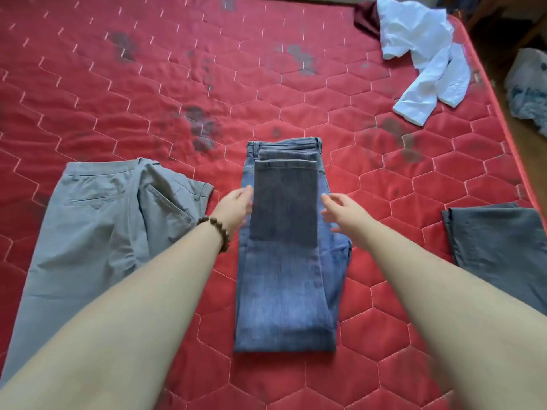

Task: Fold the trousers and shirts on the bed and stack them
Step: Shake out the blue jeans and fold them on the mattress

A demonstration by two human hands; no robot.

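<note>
A pair of blue denim jeans (pixel 285 279) lies in the middle of the bed, folded lengthwise into a long narrow rectangle with the waistband at the far end. The leg ends are doubled back over it as a darker grey-blue panel (pixel 284 199) with crisp straight edges, its hems just short of the waistband.

The left hand (pixel 236 207) reaches in at the left edge of that panel, fingers straight and touching the cloth; a bracelet of dark round beads (pixel 216 232) circles the wrist. The right hand (pixel 340 211) hovers at the right edge with fingers spread and relaxed (whether they touch the denim cannot be told), holding nothing.

To the left, light grey trousers (pixel 97 229) of smooth woven cloth lie spread out and rumpled, back pockets showing. At the right edge sits a dark grey garment (pixel 497 241), folded flat. In the far right corner a crumpled white shirt (pixel 423 54) trails one sleeve, with a dark maroon cloth (pixel 367 17) bunched behind it.

The mattress (pixel 148 84) is red, quilted in a hexagon pattern with pale stitching and mottled with dark patches.
</note>
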